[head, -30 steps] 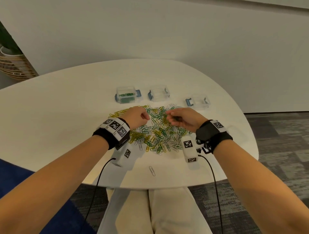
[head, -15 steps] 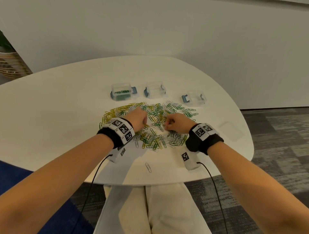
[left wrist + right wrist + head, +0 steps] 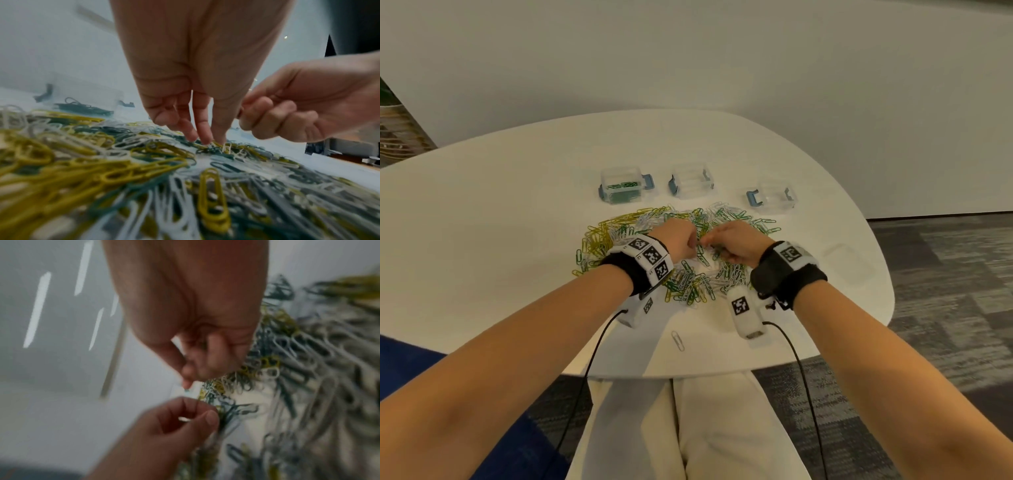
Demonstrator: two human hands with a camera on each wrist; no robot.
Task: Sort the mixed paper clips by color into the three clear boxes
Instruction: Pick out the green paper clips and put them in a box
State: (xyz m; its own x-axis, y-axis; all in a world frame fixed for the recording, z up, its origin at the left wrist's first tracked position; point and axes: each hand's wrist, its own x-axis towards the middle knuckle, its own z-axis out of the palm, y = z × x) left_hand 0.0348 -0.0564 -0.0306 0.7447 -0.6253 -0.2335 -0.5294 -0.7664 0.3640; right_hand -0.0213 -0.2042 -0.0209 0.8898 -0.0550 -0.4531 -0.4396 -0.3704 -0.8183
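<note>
A mixed pile of yellow, green and white paper clips (image 3: 619, 233) (image 3: 115, 164) (image 3: 308, 353) lies mid-table. Behind it stand three clear boxes: the left box (image 3: 624, 186) holds green clips, while the middle box (image 3: 692, 180) and right box (image 3: 774, 197) look empty. My left hand (image 3: 681, 241) (image 3: 205, 139) reaches its fingertips down into the pile's centre, and its thumb and finger (image 3: 211, 417) pinch at green clips. My right hand (image 3: 729, 241) (image 3: 187, 384) is curled beside it, nearly touching, pinching a small greenish clip end; what its palm holds is hidden.
One loose white clip (image 3: 677, 340) lies near the white table's (image 3: 482, 222) front edge. A clear lid (image 3: 842, 260) rests at the right, close to the rim. Cables hang from both wrist cameras over my lap. A woven basket (image 3: 393, 137) stands beyond the table at far left.
Both hands have drawn together over the middle of the pile until their fingertips almost meet. The right hand has lifted slightly off the clips. The boxes have not moved.
</note>
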